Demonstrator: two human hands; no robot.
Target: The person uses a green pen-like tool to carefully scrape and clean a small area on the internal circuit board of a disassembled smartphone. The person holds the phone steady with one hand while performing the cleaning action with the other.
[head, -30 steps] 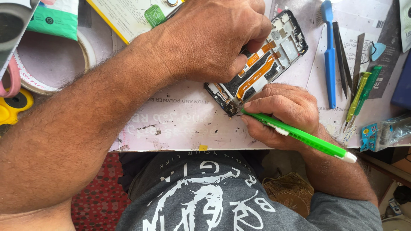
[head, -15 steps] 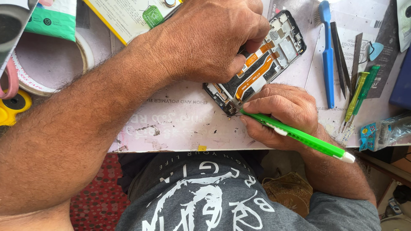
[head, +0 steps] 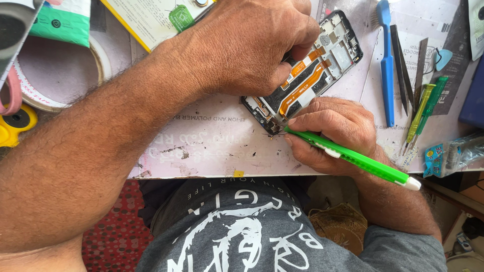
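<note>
An opened phone frame (head: 322, 65) with orange flex cables lies slanted on the white work mat (head: 212, 141). My left hand (head: 247, 48) presses down on its middle and grips it. My right hand (head: 333, 133) holds a green pen-shaped tool (head: 353, 157), whose tip touches the phone's lower corner.
A blue brush tool (head: 387, 65), dark pry blades (head: 401, 70) and green screwdrivers (head: 423, 113) lie to the right. A tape roll (head: 101, 63) and a yellow object (head: 12, 126) sit at the left, a small packet (head: 451, 153) at the right edge.
Hardly anything differs; both hands stay on the phone frame and the green tool keeps its place at the lower corner.
</note>
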